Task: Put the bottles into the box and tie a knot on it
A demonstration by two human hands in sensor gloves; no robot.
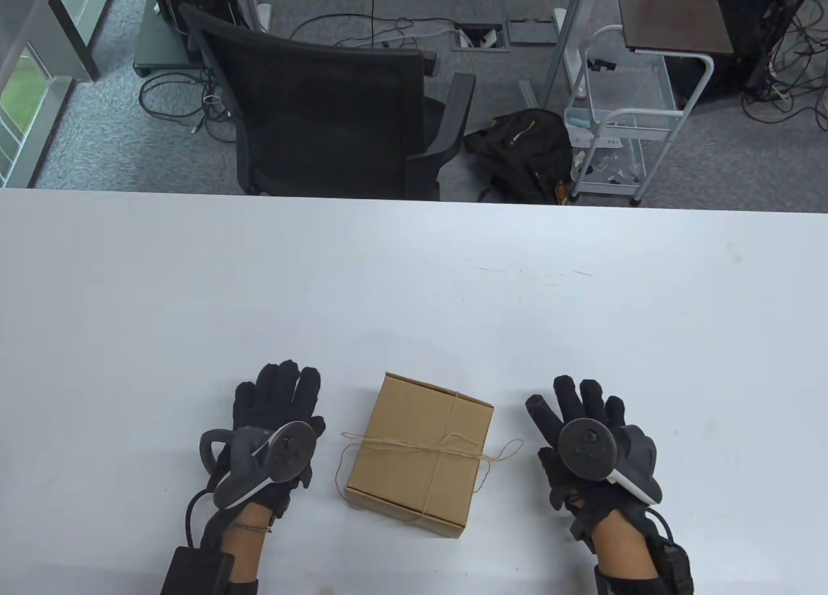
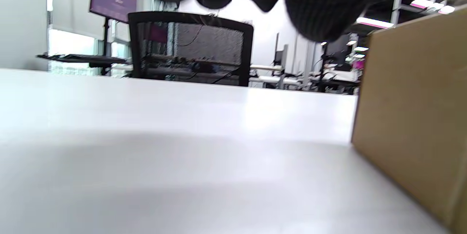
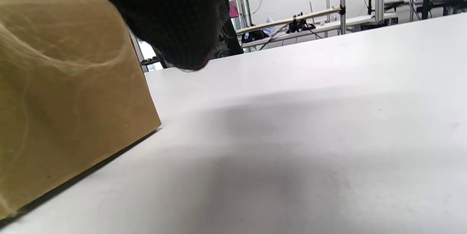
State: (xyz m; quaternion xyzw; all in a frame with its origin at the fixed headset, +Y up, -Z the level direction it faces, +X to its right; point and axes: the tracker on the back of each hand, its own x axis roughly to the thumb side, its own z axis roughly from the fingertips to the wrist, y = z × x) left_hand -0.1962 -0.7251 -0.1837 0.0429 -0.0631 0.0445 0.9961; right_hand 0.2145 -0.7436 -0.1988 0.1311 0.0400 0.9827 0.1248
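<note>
The box (image 1: 420, 456) sits closed on the white worktop (image 1: 414, 284), between the two hands and near its front edge. Twine (image 1: 424, 449) crosses the lid both ways and is knotted at the box's edge on the right-hand side, with loose loops hanging off both sides. No bottles are visible.

The left hand (image 1: 275, 420) lies flat on the worktop just left of the box, palm down, fingers (image 1: 281, 381) straight and holding nothing; it does not touch the box. In the left wrist view the box wall (image 2: 412, 117) stands close to that hand's right.

The right hand (image 1: 585, 440) lies just right of the box, fingers (image 1: 576, 394) spread and relaxed, empty, clear of the twine loop beside it. Its wrist view shows the box (image 3: 65, 91) to its left with blurred twine strands (image 3: 54, 62) across it.

A black chair (image 1: 336, 116) stands beyond the worktop's far edge.
</note>
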